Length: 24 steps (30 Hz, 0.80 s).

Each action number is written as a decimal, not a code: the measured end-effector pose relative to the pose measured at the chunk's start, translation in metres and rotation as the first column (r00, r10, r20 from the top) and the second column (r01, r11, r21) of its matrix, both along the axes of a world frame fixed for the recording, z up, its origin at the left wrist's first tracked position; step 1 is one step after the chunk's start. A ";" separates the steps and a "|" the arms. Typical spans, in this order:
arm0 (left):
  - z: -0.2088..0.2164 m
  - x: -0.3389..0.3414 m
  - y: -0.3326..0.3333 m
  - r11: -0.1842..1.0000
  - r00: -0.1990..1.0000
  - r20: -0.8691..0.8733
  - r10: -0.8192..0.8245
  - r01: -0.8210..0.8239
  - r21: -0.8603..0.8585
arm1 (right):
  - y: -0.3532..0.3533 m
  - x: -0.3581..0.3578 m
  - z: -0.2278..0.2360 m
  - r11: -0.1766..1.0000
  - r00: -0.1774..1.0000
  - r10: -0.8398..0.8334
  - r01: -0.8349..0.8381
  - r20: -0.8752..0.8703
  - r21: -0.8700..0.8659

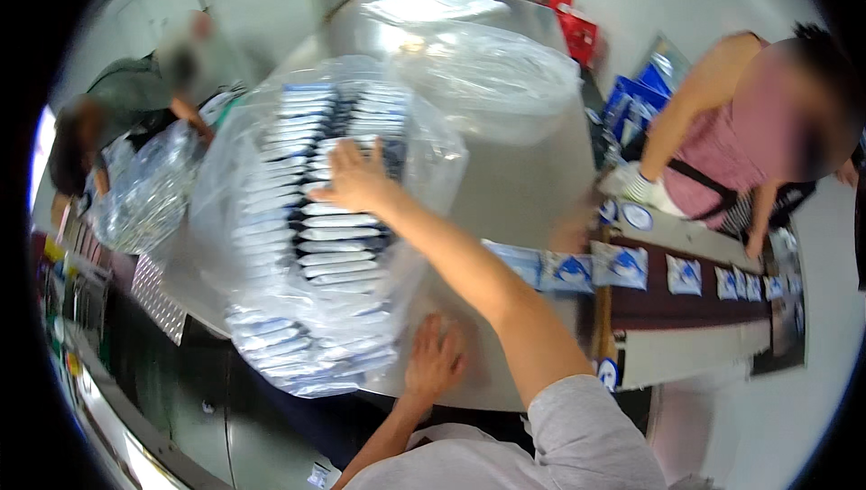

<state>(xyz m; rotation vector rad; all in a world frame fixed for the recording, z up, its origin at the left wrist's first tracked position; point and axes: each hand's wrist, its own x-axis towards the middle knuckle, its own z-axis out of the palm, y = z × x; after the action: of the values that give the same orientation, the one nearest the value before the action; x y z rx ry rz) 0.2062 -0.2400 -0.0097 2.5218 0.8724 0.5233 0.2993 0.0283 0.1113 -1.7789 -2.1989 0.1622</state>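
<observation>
Smooth metal table (523, 183), plump packets (338, 234)

White glare on metal tabletop (514, 188)

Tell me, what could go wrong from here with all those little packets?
The clear bag seems to hang past the near table edge, so its weight might make it slip. The right hand is on the packed rows; a careless push could knock them askew. Packets on the belt lie close to others on the table, so they might bunch up there.
</observation>
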 end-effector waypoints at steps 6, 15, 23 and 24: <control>0.001 0.013 -0.004 1.000 0.999 -0.046 0.009 -0.010 -0.015 | -0.173 0.039 0.031 0.791 0.816 0.132 0.256 -0.563 0.555; 0.013 0.015 -0.011 0.999 0.998 -0.056 0.005 -0.002 0.038 | -0.363 0.080 -0.110 0.907 0.890 -0.335 0.394 -0.310 0.152; 0.012 0.021 -0.013 0.997 0.999 -0.054 0.002 0.003 0.081 | -0.381 0.143 -0.064 0.962 0.870 -0.264 0.206 -0.417 -0.180; 0.014 0.017 -0.012 0.997 0.998 -0.069 0.008 -0.003 0.071 | -0.380 0.175 -0.041 0.971 0.925 -0.237 0.234 -0.296 -0.046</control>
<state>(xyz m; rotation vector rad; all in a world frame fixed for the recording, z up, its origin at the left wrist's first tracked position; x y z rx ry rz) 0.2235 -0.2525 0.0043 2.6170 0.9007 0.4793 0.4742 -0.3516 0.0702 -1.8672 -1.7636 0.3631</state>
